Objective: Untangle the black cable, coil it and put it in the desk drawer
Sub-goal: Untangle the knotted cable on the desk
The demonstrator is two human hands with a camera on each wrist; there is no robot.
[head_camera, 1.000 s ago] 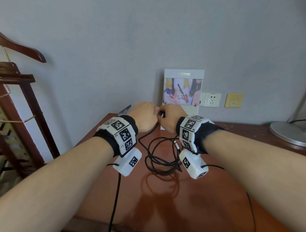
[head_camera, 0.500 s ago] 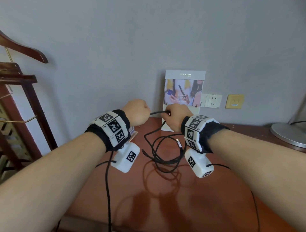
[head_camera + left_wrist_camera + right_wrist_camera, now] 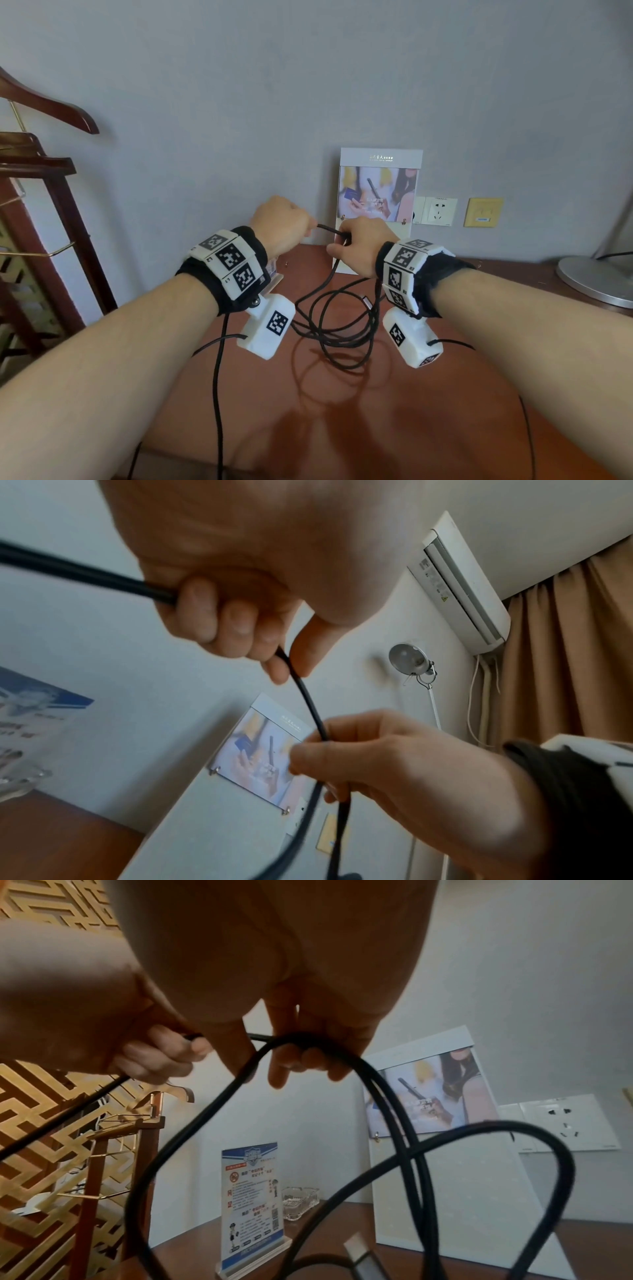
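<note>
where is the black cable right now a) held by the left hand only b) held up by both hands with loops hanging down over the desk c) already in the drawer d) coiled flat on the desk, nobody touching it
b: the left hand and the right hand each pinch the black cable, a short stretch runs between them, and loose loops hang from the right hand's grip down to the desk.

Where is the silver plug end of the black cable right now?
In the head view the silver plug hangs free among the black cable loops above the brown wooden desk, just left of the right wrist, below the right hand.
</note>
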